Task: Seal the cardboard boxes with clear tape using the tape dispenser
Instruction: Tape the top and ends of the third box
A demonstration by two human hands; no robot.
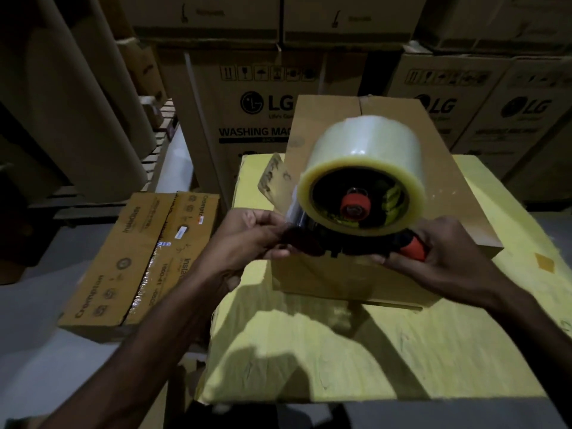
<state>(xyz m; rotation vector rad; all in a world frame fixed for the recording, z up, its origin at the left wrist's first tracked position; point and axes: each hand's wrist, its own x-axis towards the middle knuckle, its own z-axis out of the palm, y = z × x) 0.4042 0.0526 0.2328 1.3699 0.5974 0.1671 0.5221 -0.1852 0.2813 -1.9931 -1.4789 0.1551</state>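
We hold the dispenser (359, 187) over the box (328, 125) on the yellow worktop (309, 351): right grip (433, 246) curled round the orange handle, left grip (247, 239) pinching the loose tape end (292, 209). Risks: tape folds & sticks to itself if pulled slack; strip lands off the seam (360, 106) w/ the roll blocking our view; box slides, as no hand steadies it.

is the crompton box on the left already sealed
Sealed: glossy clear tape runs along the closed centre seam of the Crompton box.
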